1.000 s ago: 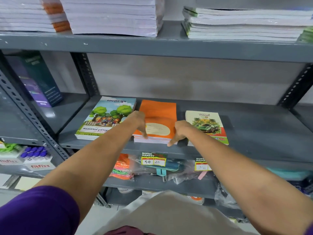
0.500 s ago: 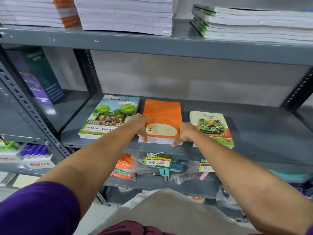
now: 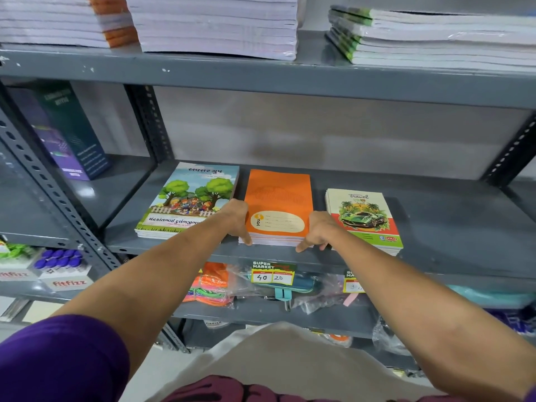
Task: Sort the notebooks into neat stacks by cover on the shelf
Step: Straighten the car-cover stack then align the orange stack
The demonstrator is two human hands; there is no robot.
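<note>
Three notebook stacks lie side by side on the grey middle shelf [image 3: 452, 227]. The tree-cover stack [image 3: 185, 198] is on the left, the orange stack [image 3: 278, 198] in the middle, the green-car "travel" stack [image 3: 365, 219] on the right. My left hand [image 3: 236, 219] presses flat against the orange stack's left edge, fingers pointing down to the shelf. At the stack's front right corner my right hand [image 3: 317, 232] touches it with fingers spread. Neither hand lifts a notebook.
The shelf above carries tall white paper stacks [image 3: 214, 24] and green-edged books [image 3: 435, 39]. A dark box [image 3: 66, 132] stands in the left bay. Below are price tags [image 3: 272, 274], bagged items [image 3: 214, 285] and small boxes [image 3: 63, 274]. The middle shelf is bare to the right.
Both hands have stayed at the sides of the orange stack, which now sits squarer on the shelf. The view has shifted slightly.
</note>
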